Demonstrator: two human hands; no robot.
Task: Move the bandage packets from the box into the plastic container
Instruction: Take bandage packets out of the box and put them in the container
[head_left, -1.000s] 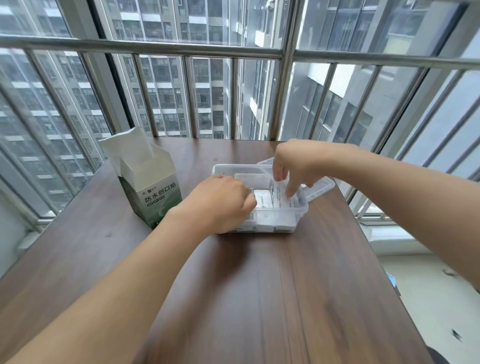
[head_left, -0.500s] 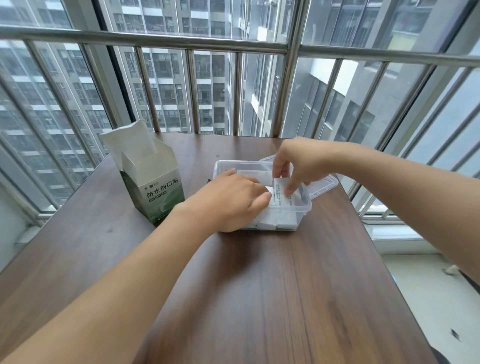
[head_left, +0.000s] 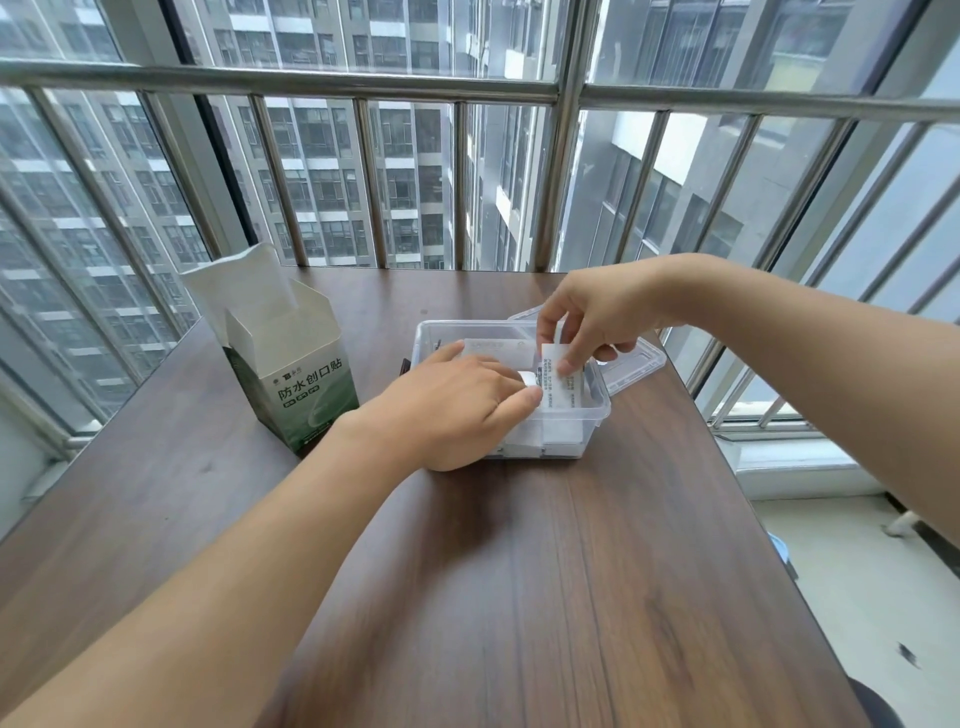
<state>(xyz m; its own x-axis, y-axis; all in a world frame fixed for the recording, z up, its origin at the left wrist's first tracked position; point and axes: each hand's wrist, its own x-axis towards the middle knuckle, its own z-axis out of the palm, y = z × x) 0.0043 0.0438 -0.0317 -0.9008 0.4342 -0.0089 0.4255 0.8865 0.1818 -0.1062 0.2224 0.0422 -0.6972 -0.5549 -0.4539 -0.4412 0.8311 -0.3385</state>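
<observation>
A clear plastic container (head_left: 597, 415) sits mid-table with several white bandage packets (head_left: 558, 434) inside. My right hand (head_left: 597, 317) reaches over its far rim and pinches one printed white packet (head_left: 563, 387) between thumb and fingers, holding it tilted in the container. My left hand (head_left: 452, 410) lies over the container's near-left side, fingers extended onto the packets, its fingertips touching the held packet's lower edge. The open green-and-white bandage box (head_left: 296, 374) stands upright to the left, flaps up; what is inside it is hidden.
The container's clear lid (head_left: 636, 364) lies just behind it on the right. The brown wooden table (head_left: 519, 571) runs to a metal railing (head_left: 467, 88) and windows at the back. Its right edge drops to the floor.
My right hand has lifted slightly and tilted the packet more upright in the container. My left hand has slid forward onto the packets, its fingers straighter than before.
</observation>
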